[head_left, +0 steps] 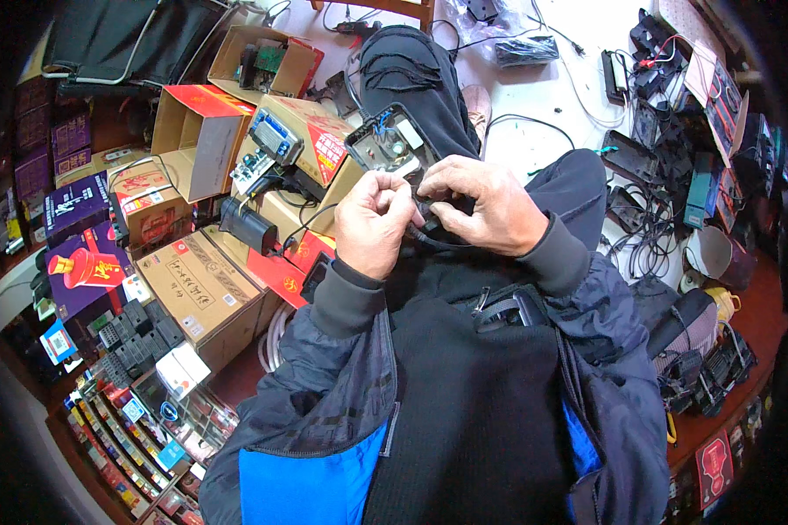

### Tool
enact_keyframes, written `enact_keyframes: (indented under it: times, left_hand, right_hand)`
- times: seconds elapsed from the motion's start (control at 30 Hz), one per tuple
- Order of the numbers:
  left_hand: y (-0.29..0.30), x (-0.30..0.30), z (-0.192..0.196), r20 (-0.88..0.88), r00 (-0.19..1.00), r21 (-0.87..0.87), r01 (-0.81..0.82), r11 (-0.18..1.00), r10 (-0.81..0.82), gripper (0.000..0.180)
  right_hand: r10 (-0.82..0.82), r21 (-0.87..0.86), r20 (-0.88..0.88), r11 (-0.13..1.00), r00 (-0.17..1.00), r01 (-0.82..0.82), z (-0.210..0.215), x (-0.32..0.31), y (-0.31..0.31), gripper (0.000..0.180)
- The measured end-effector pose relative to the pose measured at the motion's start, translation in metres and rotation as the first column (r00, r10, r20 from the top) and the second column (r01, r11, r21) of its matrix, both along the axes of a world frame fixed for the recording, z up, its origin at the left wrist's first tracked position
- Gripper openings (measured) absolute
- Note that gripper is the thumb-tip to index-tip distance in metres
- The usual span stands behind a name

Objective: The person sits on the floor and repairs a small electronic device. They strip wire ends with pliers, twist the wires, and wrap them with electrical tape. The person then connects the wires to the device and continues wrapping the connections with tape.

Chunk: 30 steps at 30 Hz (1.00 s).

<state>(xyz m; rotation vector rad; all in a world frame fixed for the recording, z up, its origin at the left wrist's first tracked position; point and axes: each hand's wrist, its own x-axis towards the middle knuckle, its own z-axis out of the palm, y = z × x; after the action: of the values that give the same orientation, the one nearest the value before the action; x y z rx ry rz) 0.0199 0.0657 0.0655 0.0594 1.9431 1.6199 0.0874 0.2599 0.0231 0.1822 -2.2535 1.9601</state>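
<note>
Over my lap, my left hand (375, 223) is closed, thumb and fingertips pinched together. Beside it, my right hand (490, 203) is closed too, its thumb and fingers bent toward the left fingertips. What they pinch is small and mostly hidden; a dark cable or strip runs just below the fingertips. Just beyond the hands, an opened black plastic housing (383, 150) rests against my trouser leg. Blue wires and a whitish part show inside it. To its left, a circuit board with a blue display (275, 137) lies on a cardboard box (311, 114).
Open cartons (203, 144) and a closed cardboard box (193, 284) crowd the left, with a black power adapter (248, 225) among them. Black housings and tangled cables (648, 236) cover the white floor at right. A plastic-wrapped black part (527, 51) lies at the top.
</note>
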Motion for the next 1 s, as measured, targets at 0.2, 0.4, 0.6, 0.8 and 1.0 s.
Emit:
enact_keyframes:
  times: [0.2,0.4,0.6,0.8,1.0]
  left_hand:
    - [0.001,0.003,0.003,-0.007,1.000,-0.012,0.001,1.000,-0.001,0.009]
    - [0.002,0.003,0.007,-0.076,0.994,-0.087,0.077,0.993,-0.084,0.007]
    - [0.005,0.009,0.007,-0.157,0.984,-0.149,0.055,0.987,-0.078,0.008]
    - [0.005,0.017,0.004,-0.252,0.960,-0.131,0.091,0.987,-0.122,0.009]
    - [0.004,0.016,0.002,-0.320,0.926,-0.157,0.155,0.975,-0.199,0.009]
  right_hand:
    - [0.042,-0.101,0.117,0.994,0.992,-0.031,-0.002,-0.002,0.004,0.016]
    - [0.015,-0.080,0.179,0.997,0.984,0.000,-0.002,-0.002,0.002,0.015]
    - [-0.068,0.025,0.127,0.998,0.990,0.066,-0.003,-0.005,-0.005,0.019]
    - [-0.113,0.220,-0.154,0.965,0.982,0.146,-0.011,-0.012,-0.013,0.030]
    - [-0.110,0.305,-0.220,0.936,0.969,0.175,-0.017,-0.017,-0.017,0.031]
